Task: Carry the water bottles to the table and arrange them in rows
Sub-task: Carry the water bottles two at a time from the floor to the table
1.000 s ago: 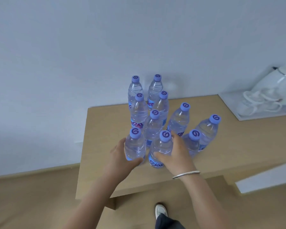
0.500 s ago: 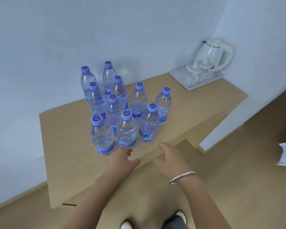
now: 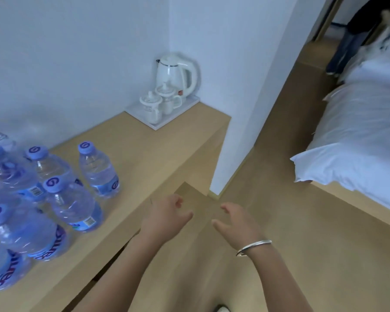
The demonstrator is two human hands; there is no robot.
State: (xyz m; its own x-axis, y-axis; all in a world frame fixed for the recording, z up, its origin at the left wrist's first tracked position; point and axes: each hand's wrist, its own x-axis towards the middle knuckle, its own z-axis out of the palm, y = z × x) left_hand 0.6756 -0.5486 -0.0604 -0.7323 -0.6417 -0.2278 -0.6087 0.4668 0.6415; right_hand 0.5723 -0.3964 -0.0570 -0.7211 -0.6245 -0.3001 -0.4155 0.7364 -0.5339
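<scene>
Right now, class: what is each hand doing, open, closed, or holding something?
Left hand: open, fingers loosely curled, holding nothing.
Right hand: open, holding nothing.

Wooden worktop (image 3: pixel 144 154) carries a cluster of upright water bottles (image 3: pixel 72 206) at its left, and a white tray (image 3: pixel 167 122) in the far corner.

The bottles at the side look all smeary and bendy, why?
Head view: the water bottles at the left edge are blurred and stretched by the wide lens; the kettle is soft too, the bed smeared. Both hands look fairly sharp.
</scene>
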